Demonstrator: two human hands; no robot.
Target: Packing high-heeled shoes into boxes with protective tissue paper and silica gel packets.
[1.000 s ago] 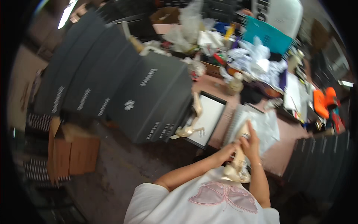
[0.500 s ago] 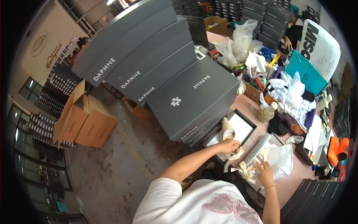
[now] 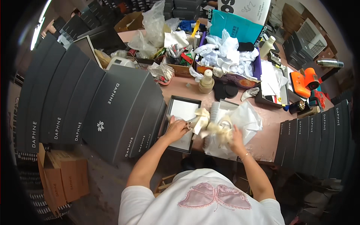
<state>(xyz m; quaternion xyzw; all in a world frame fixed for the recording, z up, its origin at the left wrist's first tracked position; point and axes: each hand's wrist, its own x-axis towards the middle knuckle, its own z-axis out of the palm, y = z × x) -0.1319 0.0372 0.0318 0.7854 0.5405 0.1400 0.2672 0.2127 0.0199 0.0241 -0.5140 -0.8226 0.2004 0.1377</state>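
Two cream shoes are at the person's hands over the pink table: the first shoe at the near side of the shallow lid's right edge, the second shoe just right of it, above the white tissue. The left hand, over the lid, has its fingers curled in on the left end of the first shoe, with little gap showing. The right hand has partly bent fingers against the right side of the second shoe; blur hides how firmly they grip, so that cannot be told. Each shoe looks light enough for one hand, probably firm in the sole and softer in the upper. The pale, smooth surface likely marks easily and may slide a little under dry fingertips. The loose, bow-like pieces seem the most delicate part and would crease if squeezed; the sole edge or the heel end is the safer hold. The tissue is thin, limp and easily torn, best lifted by its edge.
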